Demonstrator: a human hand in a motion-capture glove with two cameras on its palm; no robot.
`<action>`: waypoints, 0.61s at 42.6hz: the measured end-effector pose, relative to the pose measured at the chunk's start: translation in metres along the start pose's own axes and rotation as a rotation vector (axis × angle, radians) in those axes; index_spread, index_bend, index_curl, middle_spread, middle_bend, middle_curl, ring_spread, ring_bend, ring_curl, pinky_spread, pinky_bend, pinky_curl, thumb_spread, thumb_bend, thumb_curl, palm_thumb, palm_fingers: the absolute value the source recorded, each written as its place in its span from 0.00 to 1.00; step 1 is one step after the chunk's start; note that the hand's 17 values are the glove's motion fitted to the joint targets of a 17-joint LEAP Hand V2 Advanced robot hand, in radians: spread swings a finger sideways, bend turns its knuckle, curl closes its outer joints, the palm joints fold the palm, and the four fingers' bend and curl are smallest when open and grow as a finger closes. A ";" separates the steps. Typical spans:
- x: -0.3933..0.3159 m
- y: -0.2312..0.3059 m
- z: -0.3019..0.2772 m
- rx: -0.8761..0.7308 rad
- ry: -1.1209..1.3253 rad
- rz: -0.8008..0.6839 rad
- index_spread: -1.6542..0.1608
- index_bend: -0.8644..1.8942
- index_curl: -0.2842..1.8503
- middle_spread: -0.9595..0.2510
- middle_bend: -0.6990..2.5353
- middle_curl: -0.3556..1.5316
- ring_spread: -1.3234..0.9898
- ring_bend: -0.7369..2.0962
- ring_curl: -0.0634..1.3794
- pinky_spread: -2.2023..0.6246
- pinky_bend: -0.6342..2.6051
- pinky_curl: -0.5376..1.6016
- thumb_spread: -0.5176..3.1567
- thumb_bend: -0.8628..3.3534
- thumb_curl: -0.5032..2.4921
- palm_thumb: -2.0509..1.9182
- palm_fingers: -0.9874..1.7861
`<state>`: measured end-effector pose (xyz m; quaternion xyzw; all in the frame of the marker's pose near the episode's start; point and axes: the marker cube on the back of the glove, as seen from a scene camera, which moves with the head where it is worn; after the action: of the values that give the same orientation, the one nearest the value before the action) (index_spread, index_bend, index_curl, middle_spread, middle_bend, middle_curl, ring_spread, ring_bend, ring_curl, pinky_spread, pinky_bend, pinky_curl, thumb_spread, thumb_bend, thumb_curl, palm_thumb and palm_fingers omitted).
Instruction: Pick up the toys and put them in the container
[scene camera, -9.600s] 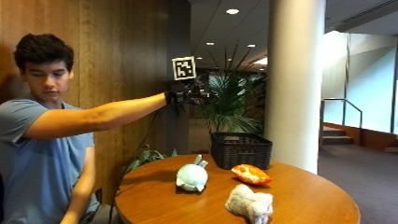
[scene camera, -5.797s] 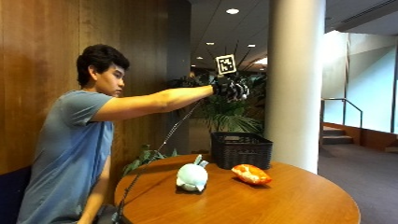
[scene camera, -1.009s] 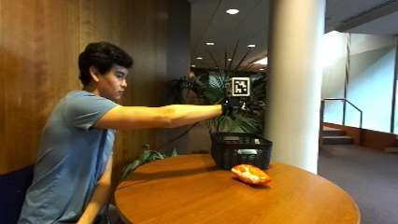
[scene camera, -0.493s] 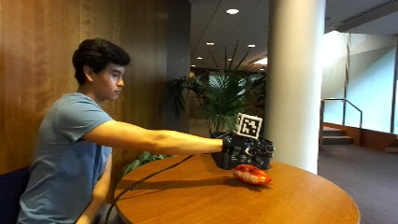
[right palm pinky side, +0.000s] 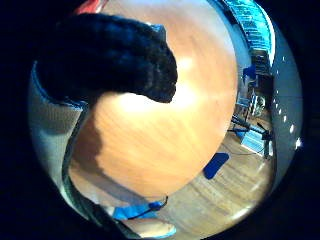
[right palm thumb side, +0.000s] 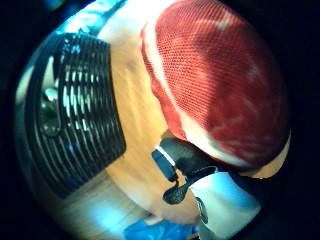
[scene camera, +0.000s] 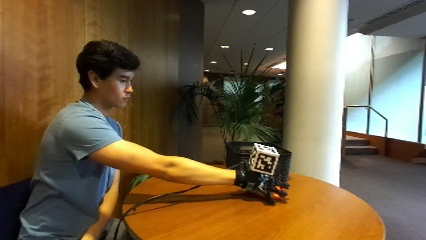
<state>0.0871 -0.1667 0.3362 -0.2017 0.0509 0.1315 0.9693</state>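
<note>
Round wooden table, grip curled over orange toy, beside black basket

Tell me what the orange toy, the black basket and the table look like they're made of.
Orange toy: seemingly soft fabric with a fine mesh weave and pale streaks. Black basket: probably rigid plastic, going by its slatted walls. Table: polished wood or veneer, showing grain and glare.

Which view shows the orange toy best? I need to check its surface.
The thumb side palm view: the orange toy fills much of it. The little finger side shows only a sliver at the edge; outside, the right hand mostly covers it.
</note>
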 end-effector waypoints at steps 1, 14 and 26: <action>0.004 -0.001 0.003 0.004 0.017 0.028 0.76 0.34 0.18 0.87 0.24 0.28 0.61 0.33 0.26 0.80 0.64 0.43 0.45 0.22 0.29 0.57 0.25; -0.002 0.001 0.001 0.197 -0.099 0.012 0.74 0.43 0.23 0.85 0.30 0.27 0.53 0.56 0.36 0.69 0.56 0.39 0.47 0.29 0.35 0.70 0.61; 0.035 0.010 -0.074 0.203 -0.019 0.274 0.74 0.46 0.27 0.67 0.36 0.33 0.42 0.60 0.42 0.64 0.52 0.40 0.36 0.27 0.40 0.72 0.72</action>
<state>0.1148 -0.1795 0.2594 -0.0928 0.0814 0.2584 0.9581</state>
